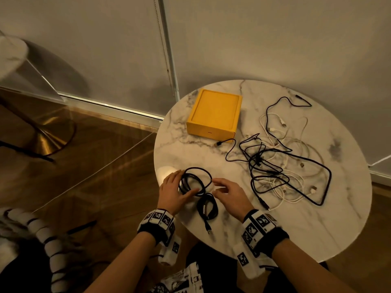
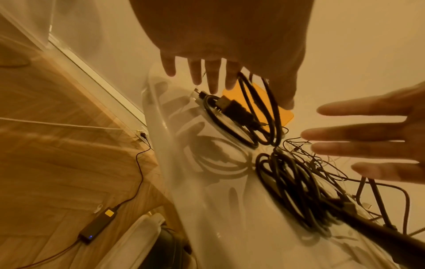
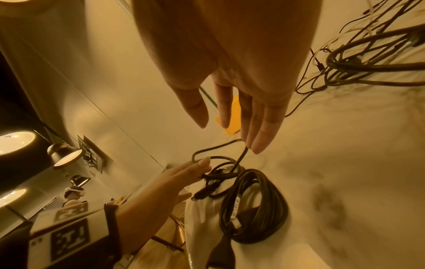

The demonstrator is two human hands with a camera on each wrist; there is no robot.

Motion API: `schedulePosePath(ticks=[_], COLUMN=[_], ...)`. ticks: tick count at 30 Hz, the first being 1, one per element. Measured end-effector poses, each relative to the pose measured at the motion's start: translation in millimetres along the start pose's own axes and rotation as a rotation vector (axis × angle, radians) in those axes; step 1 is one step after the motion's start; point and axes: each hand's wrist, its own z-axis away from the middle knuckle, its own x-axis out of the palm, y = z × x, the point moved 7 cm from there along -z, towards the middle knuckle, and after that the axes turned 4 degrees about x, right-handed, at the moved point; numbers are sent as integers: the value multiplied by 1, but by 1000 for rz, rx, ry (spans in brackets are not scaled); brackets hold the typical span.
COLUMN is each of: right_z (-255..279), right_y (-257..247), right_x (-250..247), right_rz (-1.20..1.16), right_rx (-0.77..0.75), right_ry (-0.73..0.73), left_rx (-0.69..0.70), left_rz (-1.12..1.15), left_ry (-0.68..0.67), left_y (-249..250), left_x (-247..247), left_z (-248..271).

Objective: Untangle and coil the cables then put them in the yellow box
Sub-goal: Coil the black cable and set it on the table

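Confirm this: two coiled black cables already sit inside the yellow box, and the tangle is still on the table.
Wrong on one point: the head view shows both coiled black cables on the marble table, near the hands, not in the yellow box. The tangle is still on the table.

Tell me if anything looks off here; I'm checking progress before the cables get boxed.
The pile of black and white cables on the right of the table is tangled. The loose black coil under the left hand is springing apart. The yellow box looks closed.
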Motion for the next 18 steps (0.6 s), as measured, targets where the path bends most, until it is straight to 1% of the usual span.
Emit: schedulePosePath(ticks=[4,8,11,14,16,18], right_z=[-2,-5,-10,-22,-32,-41], right_y=[3,6,7,5,3,-1], right_x=[3,6,8,9,13,18], right_rz=[44,72,138,191,238,312], right_rx=[0,5,-24,-20,-18,-51], right_ry=[11,1,2,15,2,-17], left_rx=[24,28,34,54,78,83], left_rz=[57,-24,-53,-130,-174,-195], left_ry=[18,9,-19,-76,-91,-98], left_y=[0,-1,-1,-1,-3,-6], left_x=[-1,-1,2,6,7,8], left_z=[-1,-3,-2,1,1,1])
